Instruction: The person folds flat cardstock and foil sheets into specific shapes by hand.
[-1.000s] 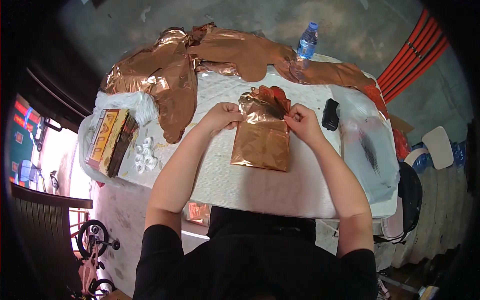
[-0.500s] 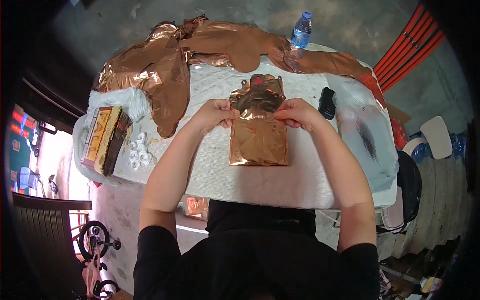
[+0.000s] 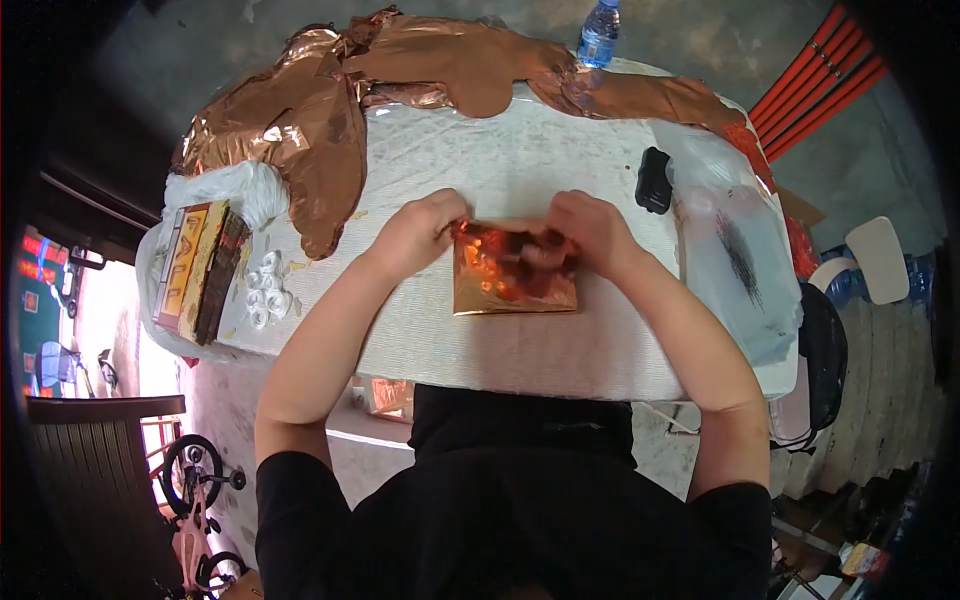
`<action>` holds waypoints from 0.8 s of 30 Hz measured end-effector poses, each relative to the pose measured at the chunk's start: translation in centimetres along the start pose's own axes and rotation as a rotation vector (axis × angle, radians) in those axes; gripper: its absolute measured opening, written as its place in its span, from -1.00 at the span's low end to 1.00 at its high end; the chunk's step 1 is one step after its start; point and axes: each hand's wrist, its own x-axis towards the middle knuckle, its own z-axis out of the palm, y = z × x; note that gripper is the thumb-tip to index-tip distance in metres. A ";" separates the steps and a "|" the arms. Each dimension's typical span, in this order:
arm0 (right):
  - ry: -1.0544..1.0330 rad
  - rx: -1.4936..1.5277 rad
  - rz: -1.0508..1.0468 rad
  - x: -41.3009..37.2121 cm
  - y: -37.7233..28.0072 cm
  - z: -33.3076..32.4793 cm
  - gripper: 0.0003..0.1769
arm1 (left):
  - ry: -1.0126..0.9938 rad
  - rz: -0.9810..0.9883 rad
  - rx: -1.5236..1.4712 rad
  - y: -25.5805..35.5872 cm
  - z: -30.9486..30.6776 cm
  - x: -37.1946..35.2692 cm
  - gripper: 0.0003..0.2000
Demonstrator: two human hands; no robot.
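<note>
A copper-coloured foil balloon [image 3: 500, 292], folded into a flat, roughly rectangular packet, lies on the white-covered table in front of me. My left hand [image 3: 424, 234] is closed in a pinch at its top left corner. At the top right, my right hand [image 3: 597, 232] is closed on the folded-down foil, its fingers a little blurred. The upper part of the foil is doubled over onto the lower part, and its printed end is mostly hidden in the fold.
More copper foil [image 3: 420, 60] spreads along the table's far edge, beside a water bottle [image 3: 598, 38]. On the left are a box [image 3: 190, 265] and several white rolls [image 3: 265, 290]. A black object [image 3: 654, 180] and clear plastic bags [image 3: 735, 270] lie on the right.
The upper, printed part of the foil has been folded down toward me over the lower part. Both hands stay at its sides; the right hand has turned over the top edge.
</note>
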 end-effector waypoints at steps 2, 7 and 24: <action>-0.058 -0.152 -0.074 -0.1 -0.3 -0.1 -0.82 | -0.001 0.105 0.117 0.0 0.2 -0.1 -0.75; -0.127 -0.311 -0.188 0.1 -1.2 -0.5 -0.85 | 0.066 0.304 0.369 2.1 -0.3 -0.2 -0.64; -0.119 -0.356 -0.255 0.4 -1.1 -0.6 -0.82 | -0.174 0.288 0.040 3.8 0.3 -1.8 -0.51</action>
